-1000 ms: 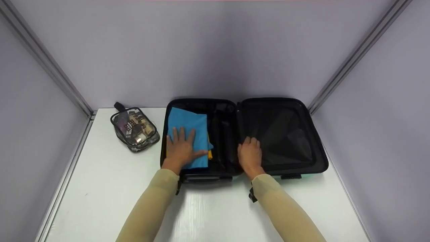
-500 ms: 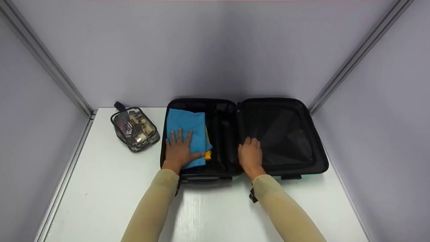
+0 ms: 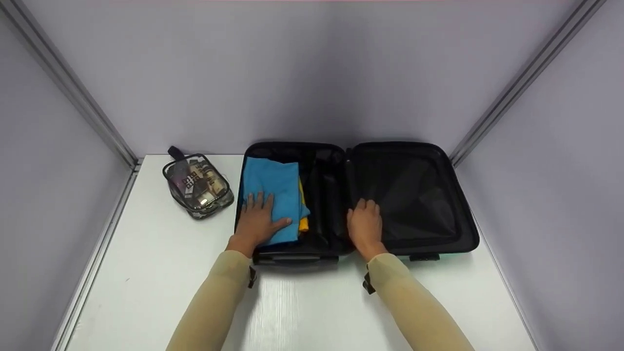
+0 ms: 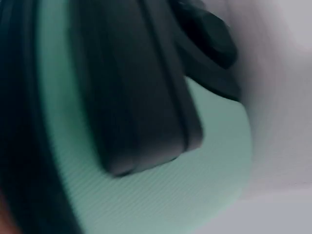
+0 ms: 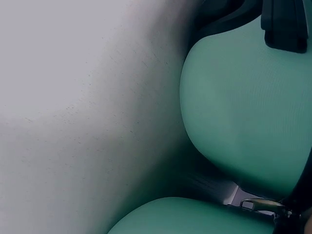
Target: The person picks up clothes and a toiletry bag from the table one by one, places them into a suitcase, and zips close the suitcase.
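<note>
1. suitcase (image 3: 414, 195), black inside, laid open on white table (image 3: 156, 273), two halves side by side, inner edges meeting at the middle
2. blue cloth (image 3: 273, 178), folded, lying inside left half of suitcase, toward its outer side
3. yellow cloth (image 3: 304, 224), mostly hidden, a strip showing at right edge of blue cloth
4. left hand (image 3: 257, 220), palm down on lower left part of blue cloth, fingers straight and slightly apart, thumb stretched out to the right
5. right hand (image 3: 364, 224), at inner edges of suitcase between the two halves, fingers bent together over the edge and holding it, thumb on the left side, fingertips hidden
6. clear pouch (image 3: 197, 187), black trim, loop at upper left, packed with small items, standing on table just left of suitcase
7. carry handle (image 3: 295, 261), black, on near side of left half, large and blurred in left wrist view
8. shell (image 5: 234, 97), pale green, rounded at the corners, seen close up in both wrist views
9. metal fitting (image 5: 263, 204), low in right wrist view, near the gap between halves, exact kind cannot tell
10. sleeves (image 3: 209, 302), tan, with dark straps (image 3: 252, 277) at the wrists
11. wall panels (image 3: 312, 73), grey, behind table and at both sides, metal posts (image 3: 526, 73) at the corners
</note>
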`<state>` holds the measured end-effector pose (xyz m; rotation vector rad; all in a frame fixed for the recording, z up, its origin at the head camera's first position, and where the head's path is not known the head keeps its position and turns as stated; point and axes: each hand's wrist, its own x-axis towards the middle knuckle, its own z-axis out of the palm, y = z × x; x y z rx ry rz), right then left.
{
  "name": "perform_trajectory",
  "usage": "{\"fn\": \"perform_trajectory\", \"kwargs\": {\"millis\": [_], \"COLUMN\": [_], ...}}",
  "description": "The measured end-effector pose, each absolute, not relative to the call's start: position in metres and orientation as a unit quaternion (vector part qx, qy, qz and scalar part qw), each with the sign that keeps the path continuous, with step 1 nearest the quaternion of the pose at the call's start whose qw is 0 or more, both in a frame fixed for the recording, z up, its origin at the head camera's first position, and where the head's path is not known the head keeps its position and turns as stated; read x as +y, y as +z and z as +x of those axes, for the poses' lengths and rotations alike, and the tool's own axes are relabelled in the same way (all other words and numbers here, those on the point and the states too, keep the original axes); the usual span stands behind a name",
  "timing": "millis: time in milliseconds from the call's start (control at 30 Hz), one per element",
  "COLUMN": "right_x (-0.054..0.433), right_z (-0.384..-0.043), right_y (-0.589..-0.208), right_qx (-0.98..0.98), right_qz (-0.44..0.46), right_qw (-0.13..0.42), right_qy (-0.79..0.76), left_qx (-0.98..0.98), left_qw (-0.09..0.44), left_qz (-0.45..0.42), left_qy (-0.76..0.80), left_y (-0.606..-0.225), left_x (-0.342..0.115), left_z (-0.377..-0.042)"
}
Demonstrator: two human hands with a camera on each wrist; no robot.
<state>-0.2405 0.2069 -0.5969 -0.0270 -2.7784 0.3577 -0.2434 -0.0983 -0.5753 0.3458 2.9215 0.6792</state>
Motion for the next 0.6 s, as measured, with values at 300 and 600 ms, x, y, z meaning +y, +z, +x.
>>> {"fn": "perform_trajectory", "kwargs": {"millis": [300,600], "right_x": [0.209,0.206], "right_z": [-0.24,-0.243], "right_y": [-0.599,-0.601], "right_qx": [-0.976,-0.975], "right_qz": [-0.006,-0.01], "right_qw": [0.178,0.179], "right_qy": [0.129,0.133], "left_qx": [0.964,0.943], "left_qw": [0.04,-0.124], "left_qz": [0.093,-0.027], "left_qy": [0.247,0.307], "left_y": [-0.556,-0.551], "left_x": [-0.112,-0.14], "left_z": [-0.235,-0.243]}}
